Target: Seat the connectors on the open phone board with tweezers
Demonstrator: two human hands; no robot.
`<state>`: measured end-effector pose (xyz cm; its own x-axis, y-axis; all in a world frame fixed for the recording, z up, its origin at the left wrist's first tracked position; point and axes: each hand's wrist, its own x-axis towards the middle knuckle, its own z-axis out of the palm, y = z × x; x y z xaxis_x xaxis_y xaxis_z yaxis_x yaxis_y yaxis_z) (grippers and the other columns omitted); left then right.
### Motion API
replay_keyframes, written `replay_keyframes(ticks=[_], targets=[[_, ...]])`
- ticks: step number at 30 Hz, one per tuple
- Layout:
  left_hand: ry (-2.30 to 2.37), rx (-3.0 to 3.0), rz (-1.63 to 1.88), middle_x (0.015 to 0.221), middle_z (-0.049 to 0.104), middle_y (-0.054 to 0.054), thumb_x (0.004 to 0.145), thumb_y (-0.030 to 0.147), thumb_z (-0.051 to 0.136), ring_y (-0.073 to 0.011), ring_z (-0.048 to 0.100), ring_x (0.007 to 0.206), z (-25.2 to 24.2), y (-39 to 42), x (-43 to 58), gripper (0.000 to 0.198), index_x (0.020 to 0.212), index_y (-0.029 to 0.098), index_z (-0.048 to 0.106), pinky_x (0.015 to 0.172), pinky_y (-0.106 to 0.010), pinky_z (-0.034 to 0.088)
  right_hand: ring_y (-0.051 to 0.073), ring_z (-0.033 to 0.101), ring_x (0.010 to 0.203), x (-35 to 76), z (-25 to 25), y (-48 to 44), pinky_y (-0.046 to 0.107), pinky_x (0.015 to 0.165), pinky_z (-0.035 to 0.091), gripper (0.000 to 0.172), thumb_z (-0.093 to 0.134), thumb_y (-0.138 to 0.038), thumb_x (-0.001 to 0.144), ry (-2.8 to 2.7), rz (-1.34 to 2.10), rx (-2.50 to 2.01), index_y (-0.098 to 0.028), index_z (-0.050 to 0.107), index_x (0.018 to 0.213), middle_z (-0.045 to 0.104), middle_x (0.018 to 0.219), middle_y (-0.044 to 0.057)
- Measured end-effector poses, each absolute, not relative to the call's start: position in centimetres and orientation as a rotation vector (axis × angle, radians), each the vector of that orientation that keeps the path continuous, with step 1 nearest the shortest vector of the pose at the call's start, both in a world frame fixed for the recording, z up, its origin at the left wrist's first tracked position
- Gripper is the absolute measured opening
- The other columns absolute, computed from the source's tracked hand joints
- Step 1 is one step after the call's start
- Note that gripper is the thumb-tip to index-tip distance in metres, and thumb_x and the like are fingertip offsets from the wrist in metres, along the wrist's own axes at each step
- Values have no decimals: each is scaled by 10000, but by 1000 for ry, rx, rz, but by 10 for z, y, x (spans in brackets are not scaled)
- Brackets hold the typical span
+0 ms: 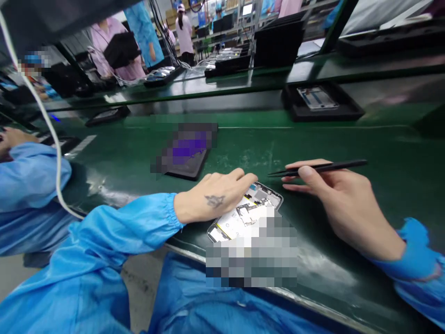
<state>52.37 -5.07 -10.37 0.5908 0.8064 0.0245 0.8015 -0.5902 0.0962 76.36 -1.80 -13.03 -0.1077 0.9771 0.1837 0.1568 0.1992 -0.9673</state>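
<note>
An opened smartphone point(232, 221) lies on the green bench near its front edge, with its inner parts facing up. Its lower right area is blurred out. My left hand point(213, 197) rests over the phone's upper left edge, its fingers curled around that side. To the right of the phone, my right hand point(333, 197) is raised a little above the bench and pinches black tweezers point(342, 164). Their tips point left, apart from the phone. Behind my left hand is a black tray point(189, 169), whose contents are partly blurred out.
Another black tray point(327, 113) with a phone frame point(318, 98) stands at the back right. A white cable point(48, 125) hangs at the left, in front of a co-worker's blue sleeve point(34, 167). Beyond the bench, a shelf point(194, 88) carries black trays, and people stand behind it.
</note>
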Motion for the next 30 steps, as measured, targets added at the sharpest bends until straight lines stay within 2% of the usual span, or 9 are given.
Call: replay_keyframes(ticks=[3, 7, 11, 18, 30], targets=[[1215, 2813, 204, 1109, 588, -76, 1066, 268, 311, -196, 616, 910, -121, -38, 518, 302, 1172, 171, 577, 773, -326, 531, 211, 722, 846, 767, -130, -22, 371, 815, 615, 341, 623, -525, 948, -1782, 867, -1151, -204, 734, 975, 721, 1035, 57], [1124, 2744, 432, 1081, 573, -77, 1051, 216, 333, -195, 567, 987, -144, -36, 516, 257, 1136, 144, 565, 874, -324, 496, 197, 694, 868, 774, -132, -25, 336, 802, 548, 218, 583, -420, 1001, -2081, 632, -1069, -257, 728, 1013, 722, 982, 21], [1248, 2716, 433, 1032, 576, -60, 1006, 146, 341, -211, 544, 907, -151, -47, 524, 215, 1107, 152, 530, 816, -364, 469, 169, 669, 862, 772, -133, -26, 289, 758, 512, 130, 597, -319, 1006, -2164, 550, -1014, -269, 700, 1067, 709, 973, 3], [1320, 2736, 426, 1006, 574, -54, 961, 111, 367, -219, 514, 830, -149, -60, 533, 219, 1114, 167, 514, 727, -363, 416, 187, 663, 879, 766, -128, -35, 315, 795, 496, 128, 616, -259, 993, -2227, 528, -1015, -285, 682, 1100, 705, 1001, -2], [1342, 2710, 377, 1007, 562, -55, 951, 94, 380, -213, 512, 822, -144, -60, 535, 221, 1112, 168, 513, 713, -357, 412, 175, 657, 870, 764, -127, -35, 320, 792, 491, 109, 627, -258, 993, -2221, 507, -1092, -284, 690, 1077, 706, 984, -9]])
